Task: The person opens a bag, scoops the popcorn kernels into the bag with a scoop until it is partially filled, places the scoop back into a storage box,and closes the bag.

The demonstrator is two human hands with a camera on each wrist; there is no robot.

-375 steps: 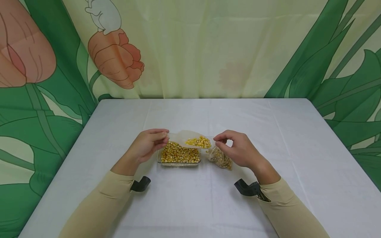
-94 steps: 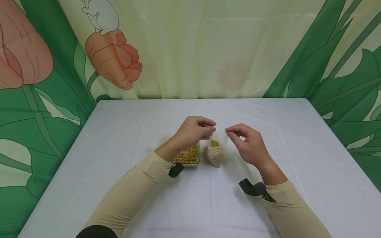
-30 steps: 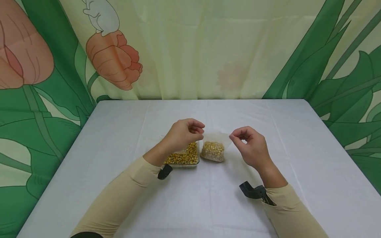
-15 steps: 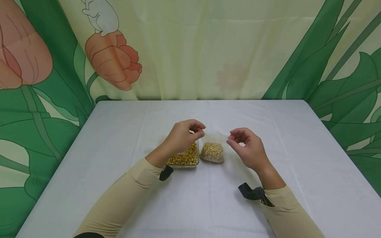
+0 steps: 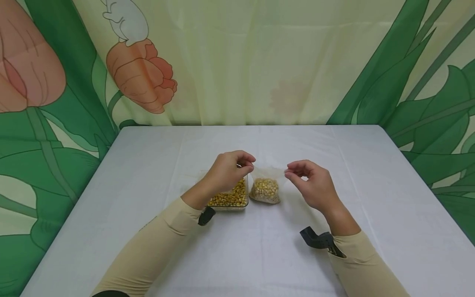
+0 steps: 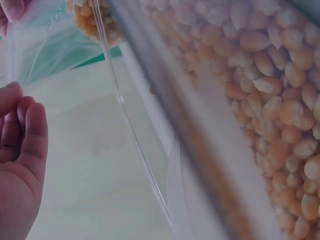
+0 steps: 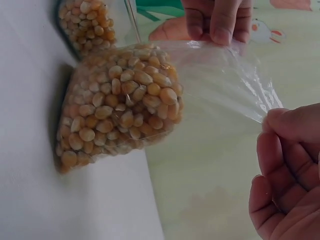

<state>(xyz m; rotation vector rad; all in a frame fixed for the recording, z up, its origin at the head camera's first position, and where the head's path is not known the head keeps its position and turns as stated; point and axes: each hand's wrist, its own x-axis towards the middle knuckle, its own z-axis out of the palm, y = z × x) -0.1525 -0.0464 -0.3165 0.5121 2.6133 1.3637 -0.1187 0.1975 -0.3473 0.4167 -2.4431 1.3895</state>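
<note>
A clear plastic bag [image 5: 265,189] with corn kernels in its lower part sits on the white table, its upper part drawn upward. My left hand [image 5: 228,169] pinches one top corner of the bag. The opposite corner is pinched by my right hand [image 5: 313,181], with thumb and forefinger. In the right wrist view the bag's film [image 7: 215,75] is stretched between both hands. Just left of the bag stands a clear rectangular container [image 5: 227,208] full of corn kernels [image 6: 290,115]. My left forearm hides part of it.
A white tablecloth [image 5: 259,255] covers the table. Something pale and flat lies over the kernels in the container; its kind is unclear. Behind the table's far edge hangs a printed curtain [image 5: 241,62].
At first a translucent piece carrying kernels was between my hands above the container. Later both hands held the bag, tilted with a corner down. Now it sits flatter; the last half second shows little movement.
</note>
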